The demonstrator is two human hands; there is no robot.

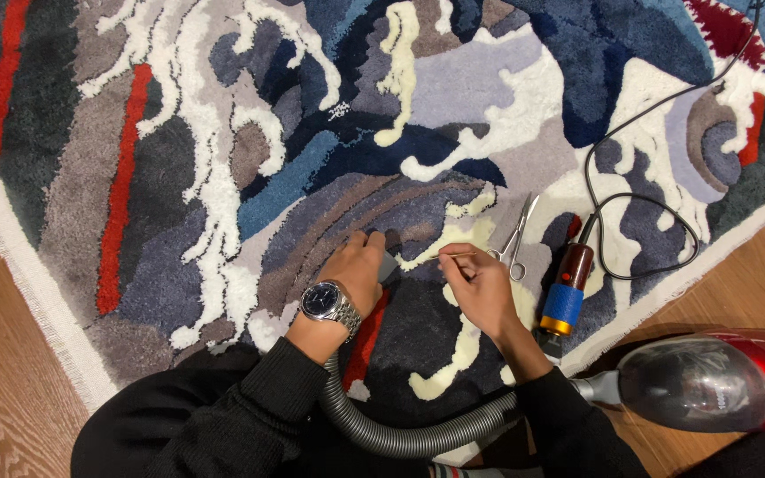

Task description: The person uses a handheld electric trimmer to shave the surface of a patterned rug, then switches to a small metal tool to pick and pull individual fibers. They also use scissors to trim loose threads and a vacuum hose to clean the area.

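A multicoloured tufted rug [329, 133] with blue, grey, white and red shapes lies on the floor. My left hand [358, 265], with a wristwatch [328, 303] on the wrist, rests fingers-down on the pile. Just to its right my right hand [482, 285] pinches a thin tweezer-like tool [455, 255], its tip at a cream patch [453, 235] of the rug. Silver scissors [517, 237] lie on the rug right beside my right hand.
A brown, blue and orange corded electric trimmer [568, 288] lies right of the scissors, its black cable [639, 177] looping over the rug. A grey ribbed hose [409, 434] runs to a red handheld vacuum [719, 381] at lower right. Wooden floor [2, 389] shows at both sides.
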